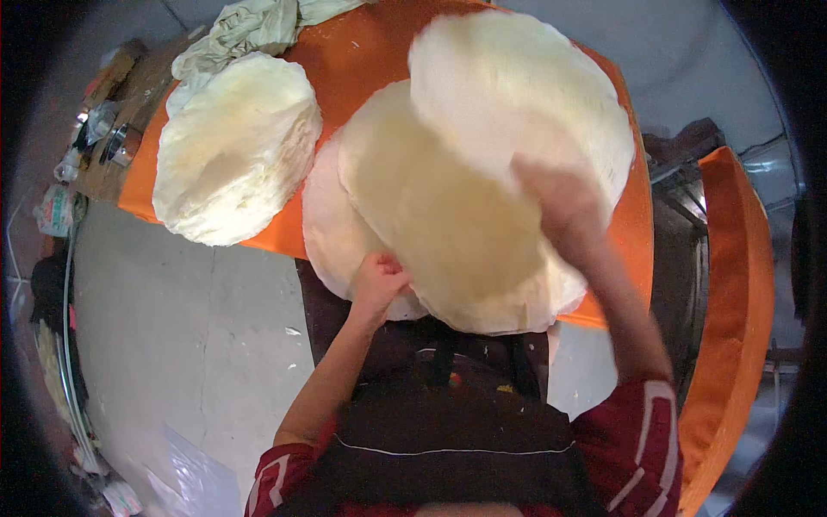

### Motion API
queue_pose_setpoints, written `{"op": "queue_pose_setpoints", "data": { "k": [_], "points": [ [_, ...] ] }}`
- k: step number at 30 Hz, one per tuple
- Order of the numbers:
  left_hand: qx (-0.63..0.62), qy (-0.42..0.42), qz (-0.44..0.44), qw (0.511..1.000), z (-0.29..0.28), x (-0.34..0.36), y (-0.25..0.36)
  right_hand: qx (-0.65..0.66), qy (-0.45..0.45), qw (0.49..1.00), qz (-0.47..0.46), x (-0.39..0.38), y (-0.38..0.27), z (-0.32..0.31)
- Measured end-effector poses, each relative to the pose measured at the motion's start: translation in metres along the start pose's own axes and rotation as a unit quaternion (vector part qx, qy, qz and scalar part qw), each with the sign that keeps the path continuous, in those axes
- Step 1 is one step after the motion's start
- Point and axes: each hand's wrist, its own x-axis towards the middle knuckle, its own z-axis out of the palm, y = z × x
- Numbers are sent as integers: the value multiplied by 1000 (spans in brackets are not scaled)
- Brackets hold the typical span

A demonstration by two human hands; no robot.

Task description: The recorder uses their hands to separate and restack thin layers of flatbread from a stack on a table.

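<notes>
Several large, round, thin cream sheets overlap on an orange-covered table; what they are made of I cannot make out. My left hand [379,283] is closed, its fingertips pinching the near edge of the sheets. An upper sheet [448,215], smeared by motion, lies over a paler lower sheet [332,228]. My right hand [560,198] is over the right side of these sheets, its fingers blurred. Behind it, another pale round sheet [525,86] reaches toward the table's far right. Whether the right hand grips any sheet cannot be seen.
A thick cream stack [237,151] stands at the left of the orange table cover [357,43]. Crumpled pale cloth [245,34] lies at the far left edge. An orange padded piece [732,284] stands to the right. Clear plastic [194,470] lies on the floor at lower left.
</notes>
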Motion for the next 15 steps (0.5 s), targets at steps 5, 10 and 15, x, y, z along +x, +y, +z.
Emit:
{"op": "queue_pose_setpoints", "data": {
  "k": [5,10,15],
  "points": [
    [-131,-167,-33,977,5,-12,-13,287,-47,955,55,-104,-63,83],
    [-180,-248,-17,952,10,-14,-21,297,5,946,133,-95,-90,81],
    [-256,-278,-62,924,30,-23,-19,301,66,944,120,-92,-98,77]
  ]
}}
